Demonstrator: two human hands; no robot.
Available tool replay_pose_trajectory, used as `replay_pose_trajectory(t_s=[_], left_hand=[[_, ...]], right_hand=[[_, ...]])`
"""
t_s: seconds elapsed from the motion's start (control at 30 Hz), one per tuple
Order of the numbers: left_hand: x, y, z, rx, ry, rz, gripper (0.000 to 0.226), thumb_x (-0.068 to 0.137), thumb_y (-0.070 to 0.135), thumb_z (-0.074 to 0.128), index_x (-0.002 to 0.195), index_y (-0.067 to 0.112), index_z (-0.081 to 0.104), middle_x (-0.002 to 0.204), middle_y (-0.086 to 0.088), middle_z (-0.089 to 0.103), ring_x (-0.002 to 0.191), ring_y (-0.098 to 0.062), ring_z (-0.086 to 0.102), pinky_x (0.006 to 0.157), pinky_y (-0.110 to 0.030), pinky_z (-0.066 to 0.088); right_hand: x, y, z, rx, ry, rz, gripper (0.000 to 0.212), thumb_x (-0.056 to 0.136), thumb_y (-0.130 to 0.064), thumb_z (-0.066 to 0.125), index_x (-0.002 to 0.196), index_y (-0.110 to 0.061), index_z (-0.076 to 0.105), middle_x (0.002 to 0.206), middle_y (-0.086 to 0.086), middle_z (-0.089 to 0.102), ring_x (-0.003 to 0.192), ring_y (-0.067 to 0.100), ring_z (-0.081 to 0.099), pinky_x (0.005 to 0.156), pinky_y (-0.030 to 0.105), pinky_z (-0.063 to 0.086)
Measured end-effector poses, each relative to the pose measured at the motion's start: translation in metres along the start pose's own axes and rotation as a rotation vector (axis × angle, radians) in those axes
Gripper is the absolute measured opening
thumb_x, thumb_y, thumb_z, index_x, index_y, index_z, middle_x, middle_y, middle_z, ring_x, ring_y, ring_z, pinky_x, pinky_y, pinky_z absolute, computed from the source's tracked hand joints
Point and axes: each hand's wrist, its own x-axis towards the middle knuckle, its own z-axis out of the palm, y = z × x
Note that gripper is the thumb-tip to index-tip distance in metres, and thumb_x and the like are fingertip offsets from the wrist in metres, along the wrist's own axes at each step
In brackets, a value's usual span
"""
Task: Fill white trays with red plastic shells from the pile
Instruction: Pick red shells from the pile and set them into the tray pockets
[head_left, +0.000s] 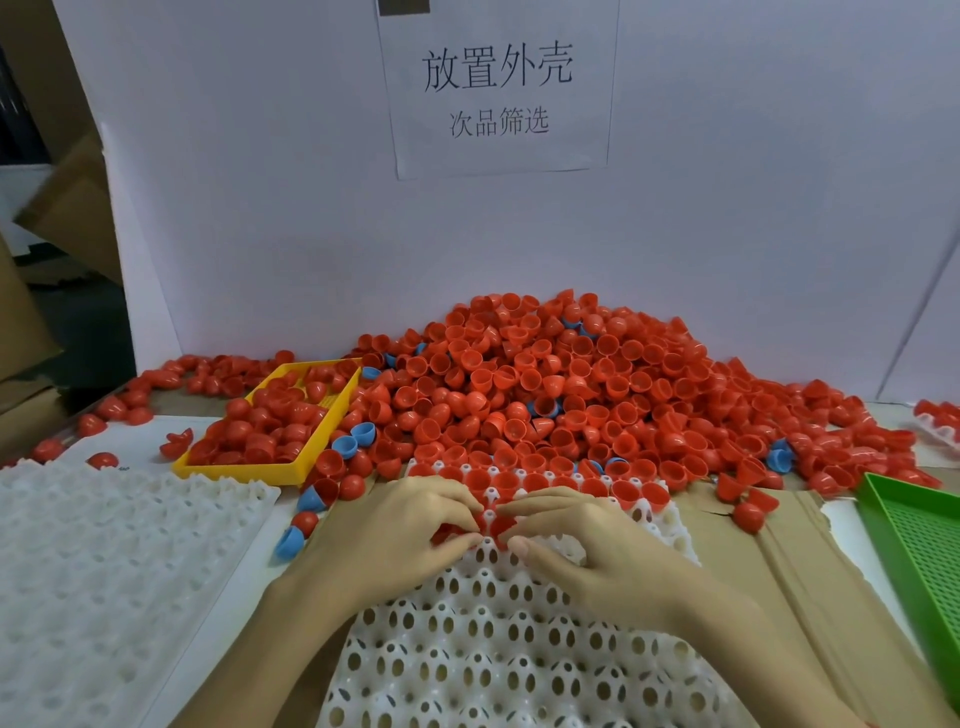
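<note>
A big pile of red plastic shells (545, 384) lies against the white back wall, with a few blue shells mixed in. In front of me lies a white tray (483, 649) with round holes; red shells (566, 486) sit in its far rows. My left hand (410, 530) pinches a red shell (448, 531) over the tray. My right hand (587, 540) pinches another red shell (501, 524) right beside it. The two hands' fingertips almost touch.
A yellow tray (244, 470) holding red shells stands at the left of the pile. A stack of white trays (104, 561) lies at the near left. A green mesh tray (924, 551) sits at the right edge. Brown cardboard (769, 571) covers the table.
</note>
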Motion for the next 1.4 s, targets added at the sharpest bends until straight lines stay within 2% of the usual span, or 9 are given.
replay_pose_trajectory(t_s=[0.13,0.3,0.4,0.47,0.63,0.73,1.07,1.23,1.4], left_hand=[[0.0,0.002,-0.003,-0.057,0.011,-0.003,0.03,0.097,0.051,0.057,0.11,0.034,0.078,0.12,0.025,0.067,0.112,0.01,0.058,0.095,-0.021,0.053],[0.001,0.0,-0.012,-0.112,0.109,-0.008,0.021,0.096,0.041,0.066,0.106,0.029,0.08,0.112,0.022,0.069,0.108,0.007,0.06,0.095,-0.013,0.048],[-0.001,0.0,-0.015,-0.069,0.137,0.0,0.023,0.097,0.041,0.063,0.105,0.027,0.079,0.106,0.021,0.068,0.103,0.004,0.06,0.09,-0.017,0.05],[-0.002,0.001,-0.014,-0.024,0.135,0.026,0.023,0.098,0.041,0.062,0.102,0.026,0.079,0.102,0.02,0.068,0.098,0.003,0.06,0.086,-0.018,0.051],[-0.003,0.002,-0.014,0.013,0.128,0.035,0.025,0.098,0.041,0.062,0.095,0.024,0.079,0.092,0.018,0.068,0.089,0.002,0.058,0.078,-0.005,0.041],[-0.003,0.001,-0.016,0.023,0.143,0.034,0.025,0.098,0.042,0.06,0.094,0.025,0.078,0.09,0.02,0.066,0.088,0.002,0.056,0.076,-0.008,0.044],[-0.001,0.0,-0.015,0.069,0.236,0.013,0.014,0.096,0.031,0.069,0.093,0.021,0.079,0.089,0.016,0.068,0.086,-0.002,0.057,0.077,-0.016,0.049],[0.003,0.019,-0.011,-0.077,0.295,-0.017,0.022,0.099,0.034,0.064,0.117,0.026,0.072,0.11,0.021,0.064,0.104,0.002,0.059,0.086,-0.021,0.055],[0.004,0.045,-0.006,-0.348,0.28,-0.078,0.039,0.097,0.037,0.067,0.135,0.038,0.059,0.122,0.026,0.062,0.108,0.008,0.062,0.081,-0.011,0.054]], right_hand=[[-0.001,0.005,-0.01,0.091,0.079,0.058,0.037,0.105,-0.052,0.046,0.129,-0.036,0.07,0.133,-0.031,0.062,0.127,-0.018,0.048,0.104,0.004,0.034],[0.0,0.027,-0.031,0.112,0.322,0.176,0.024,0.105,-0.025,0.057,0.118,-0.03,0.076,0.113,-0.027,0.072,0.11,-0.011,0.063,0.096,0.013,0.05],[0.015,0.047,-0.038,0.001,0.414,0.255,0.029,0.104,-0.009,0.054,0.117,-0.023,0.076,0.117,-0.016,0.072,0.108,-0.007,0.063,0.094,0.011,0.051],[0.03,0.061,-0.044,-0.092,0.434,0.307,0.033,0.103,-0.002,0.052,0.118,-0.02,0.075,0.121,-0.006,0.072,0.11,0.002,0.063,0.092,0.009,0.047],[0.06,0.095,-0.048,-0.345,0.248,0.416,0.044,0.101,0.002,0.048,0.127,-0.025,0.071,0.12,0.004,0.065,0.115,0.027,0.056,0.098,0.038,0.051],[0.065,0.106,-0.041,-0.436,0.174,0.426,0.041,0.102,-0.003,0.048,0.13,-0.024,0.068,0.112,0.001,0.066,0.108,0.024,0.045,0.094,0.038,0.05],[0.04,0.081,-0.045,-0.249,0.428,0.304,0.046,0.099,0.008,0.05,0.122,-0.022,0.075,0.116,-0.008,0.073,0.108,0.017,0.05,0.093,0.028,0.042],[0.007,0.044,-0.042,0.038,0.438,0.174,0.037,0.101,-0.002,0.06,0.114,-0.031,0.078,0.108,-0.03,0.069,0.091,-0.012,0.066,0.085,0.012,0.053],[-0.01,0.021,-0.034,0.204,0.323,0.144,0.031,0.098,-0.005,0.066,0.115,-0.027,0.078,0.111,-0.024,0.075,0.104,-0.006,0.068,0.089,0.019,0.056]])
